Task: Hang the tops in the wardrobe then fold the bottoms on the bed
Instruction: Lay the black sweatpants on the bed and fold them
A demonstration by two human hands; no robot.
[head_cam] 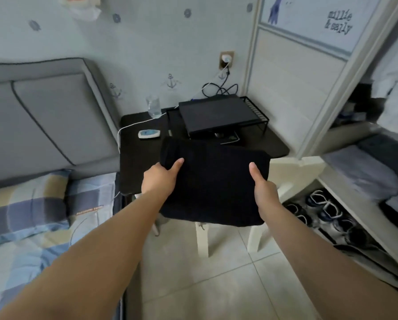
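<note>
Folded dark garment carried between bed and wardrobe

Bed (31, 215) fills my left side, its plaid cover bare where I can see it, and the open wardrobe (346, 172) stands at my right with pale clothes hanging inside and shoes on its lowest shelf. Between them sits a dark surface (272, 144) carrying a black wire rack with a closed laptop on top, a water glass and a small white device.

Out in front of me, over a white stool (202, 241), I hold the folded black garment (214, 183) in the air, flat and level. I judge it is a pair of bottoms already folded, kept flat so the fold does not slip; where it goes next I cannot say.

My left hand (158, 179) grips the garment's left edge and my right hand (264, 188) grips the right edge. Each thumb lies straight on top of the cloth, pointing away from me. The fingers are hidden beneath the fabric, so I take them to be curled under it, pinching the cloth against the thumbs.
</note>
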